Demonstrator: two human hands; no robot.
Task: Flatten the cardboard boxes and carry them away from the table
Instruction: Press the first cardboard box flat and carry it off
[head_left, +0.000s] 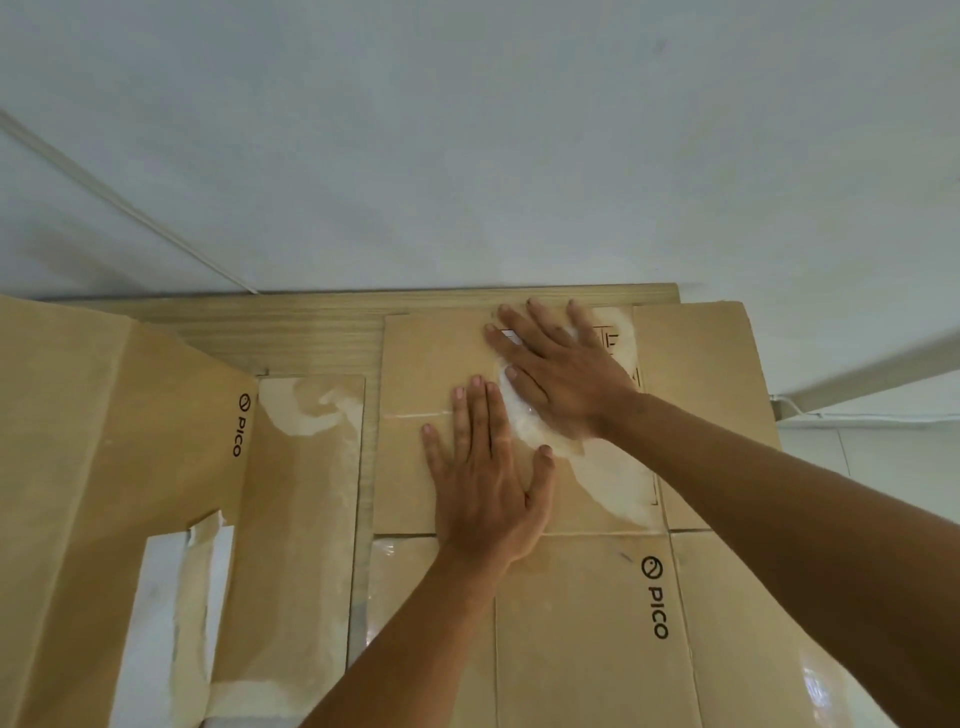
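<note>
A flattened brown cardboard box printed "PICO" lies on the wooden table, filling the right half of the view. My left hand lies palm down on its middle with fingers spread. My right hand presses flat just beyond it, over a torn white label patch, fingers apart. A second PICO cardboard box with strips of tape stands partly raised at the left, and one flap of it lies flat on the table.
A pale wall rises directly behind the table's far edge. A thin white cable runs diagonally down the wall at the left. The right box overhangs the table's right edge, beyond which a white tiled floor shows.
</note>
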